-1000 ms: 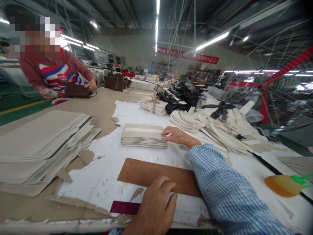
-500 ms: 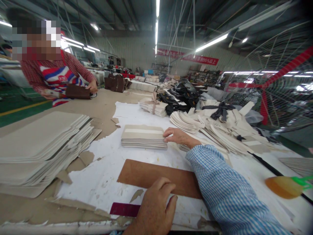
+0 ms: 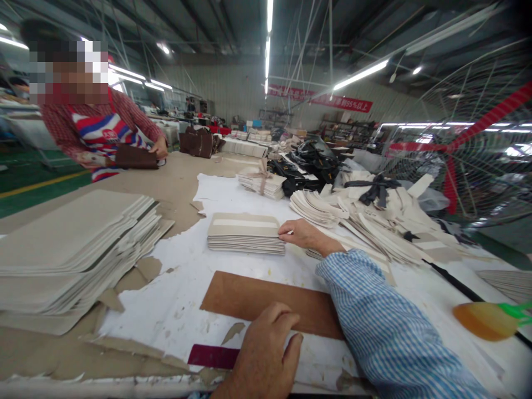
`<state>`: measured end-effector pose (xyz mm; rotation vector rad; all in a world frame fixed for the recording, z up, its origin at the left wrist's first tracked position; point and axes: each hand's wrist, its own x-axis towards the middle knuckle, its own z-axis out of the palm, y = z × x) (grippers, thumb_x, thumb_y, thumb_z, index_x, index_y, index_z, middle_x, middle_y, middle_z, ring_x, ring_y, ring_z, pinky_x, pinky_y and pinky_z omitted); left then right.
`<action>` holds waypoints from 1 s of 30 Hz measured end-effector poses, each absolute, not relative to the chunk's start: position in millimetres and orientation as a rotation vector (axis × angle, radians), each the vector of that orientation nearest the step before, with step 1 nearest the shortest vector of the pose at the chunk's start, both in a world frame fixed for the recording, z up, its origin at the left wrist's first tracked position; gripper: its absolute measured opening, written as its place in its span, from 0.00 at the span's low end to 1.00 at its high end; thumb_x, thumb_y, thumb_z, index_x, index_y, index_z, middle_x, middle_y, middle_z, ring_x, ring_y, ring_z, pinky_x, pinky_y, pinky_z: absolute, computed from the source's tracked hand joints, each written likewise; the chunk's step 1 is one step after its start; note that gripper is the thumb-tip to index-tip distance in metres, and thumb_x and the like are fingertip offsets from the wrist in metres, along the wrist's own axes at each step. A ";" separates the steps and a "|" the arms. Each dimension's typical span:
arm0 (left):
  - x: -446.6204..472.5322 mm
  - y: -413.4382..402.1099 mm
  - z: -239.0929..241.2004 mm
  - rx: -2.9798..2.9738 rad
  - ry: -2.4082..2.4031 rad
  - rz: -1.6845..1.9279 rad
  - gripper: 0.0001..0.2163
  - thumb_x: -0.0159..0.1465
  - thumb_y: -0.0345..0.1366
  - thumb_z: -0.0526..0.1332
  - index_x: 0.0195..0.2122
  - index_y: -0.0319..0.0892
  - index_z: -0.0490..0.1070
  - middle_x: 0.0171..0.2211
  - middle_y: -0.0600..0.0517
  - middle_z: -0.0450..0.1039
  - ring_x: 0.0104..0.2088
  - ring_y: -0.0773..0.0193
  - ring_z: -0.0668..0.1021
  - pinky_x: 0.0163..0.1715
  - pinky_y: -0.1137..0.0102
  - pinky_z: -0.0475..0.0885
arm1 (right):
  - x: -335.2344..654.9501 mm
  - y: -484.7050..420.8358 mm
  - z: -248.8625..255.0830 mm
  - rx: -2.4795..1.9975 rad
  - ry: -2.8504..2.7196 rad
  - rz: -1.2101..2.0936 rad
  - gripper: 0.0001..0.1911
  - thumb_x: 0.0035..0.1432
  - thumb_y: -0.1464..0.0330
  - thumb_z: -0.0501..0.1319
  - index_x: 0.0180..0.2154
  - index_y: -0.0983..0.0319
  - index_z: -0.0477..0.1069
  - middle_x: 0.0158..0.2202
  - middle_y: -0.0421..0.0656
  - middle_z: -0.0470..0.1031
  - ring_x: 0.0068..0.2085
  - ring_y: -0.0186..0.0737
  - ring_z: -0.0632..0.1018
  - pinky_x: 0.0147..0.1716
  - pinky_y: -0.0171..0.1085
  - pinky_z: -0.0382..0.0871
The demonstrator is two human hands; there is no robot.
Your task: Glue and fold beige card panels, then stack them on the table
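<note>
A neat stack of beige folded panels, the top one bearing a pale strip, lies on white paper in front of me. My right hand reaches out to its right edge, thumb and fingertips pinched at the corner of the upper panel. Nearer to me, a brown rectangular strip lies flat. My left hand rests at its lower edge, thumb apart from the loosely bent fingers, holding nothing. By that hand lies a dark purple strip, partly hidden under it.
Large beige sheets are piled on the left. Curved cream pieces, black bundles and a bottle of amber liquid lie to the right. A caged fan stands beyond. Across the table a co-worker handles a brown piece.
The fingers of my right hand have drawn closer together at the panel's corner. My left hand stays in place, and the view has shifted slightly.
</note>
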<state>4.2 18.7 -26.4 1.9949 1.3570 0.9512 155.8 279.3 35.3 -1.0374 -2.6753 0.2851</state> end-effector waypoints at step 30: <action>4.6 17.8 -22.9 1.979 1.347 0.948 0.14 0.66 0.27 0.60 0.51 0.39 0.78 0.49 0.44 0.77 0.51 0.53 0.79 0.55 0.57 0.76 | 141.6 261.9 20.0 -1.332 -2.381 0.143 0.09 0.69 0.69 0.58 0.42 0.61 0.78 0.45 0.47 0.80 0.46 0.44 0.78 0.48 0.39 0.66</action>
